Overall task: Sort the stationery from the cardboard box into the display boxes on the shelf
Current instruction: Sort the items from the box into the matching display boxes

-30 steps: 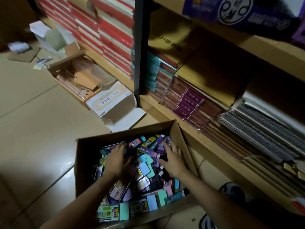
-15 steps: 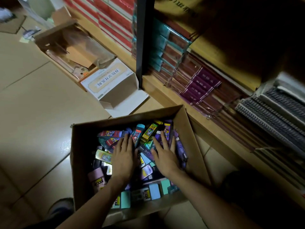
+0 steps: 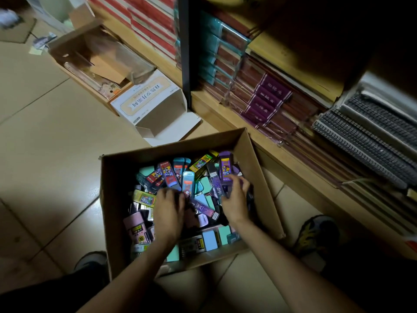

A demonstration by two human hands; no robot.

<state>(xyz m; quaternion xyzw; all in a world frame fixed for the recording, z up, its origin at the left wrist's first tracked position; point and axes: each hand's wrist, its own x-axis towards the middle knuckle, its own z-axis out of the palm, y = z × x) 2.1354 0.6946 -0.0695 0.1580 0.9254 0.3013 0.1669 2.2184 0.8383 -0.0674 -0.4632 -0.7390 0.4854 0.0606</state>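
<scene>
An opened white carton (image 3: pixel 155 107) lies on the floor at the far left, well apart from both hands. Nearer, the cardboard box (image 3: pixel 112 188) holds the jumbled stationery packs (image 3: pixel 140 229). The left hand (image 3: pixel 169 208) digs into the pile with curled fingers, too blurred to tell whether it grasps anything. The right hand (image 3: pixel 234 197) pinches the near end of a purple pack (image 3: pixel 225 166), whose long axis points away from the person. This hand is the nearer to the shelf (image 3: pixel 221 114).

Your flat left hand (image 3: pixel 168 207) has curled into the stationery (image 3: pixel 208 240); your right hand (image 3: pixel 234 199) now pinches a purple pack (image 3: pixel 225 169).
</scene>
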